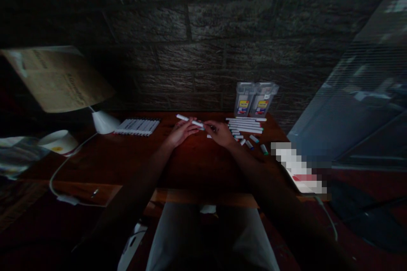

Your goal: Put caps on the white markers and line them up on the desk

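A white marker (182, 117) lies slantwise across the fingers of my left hand (180, 133), which is closed around it above the table. My right hand (221, 132) pinches at the marker's right end, where a bit of teal shows; its fingertips are partly hidden in the gloom. Just right of my right hand, several white markers (244, 125) lie side by side. In front of them are scattered loose marker caps, among them a green-ended cap (264, 149) and a teal-ended cap (254, 138).
Two clear plastic cases (254, 99) stand against the stone wall. On the left are a row of white markers (137, 126), a lamp (103, 122), a white cup (60, 142) and a cable (54, 173). A blurred-out flat object (299, 171) sits at the wooden table's (197, 169) right edge.
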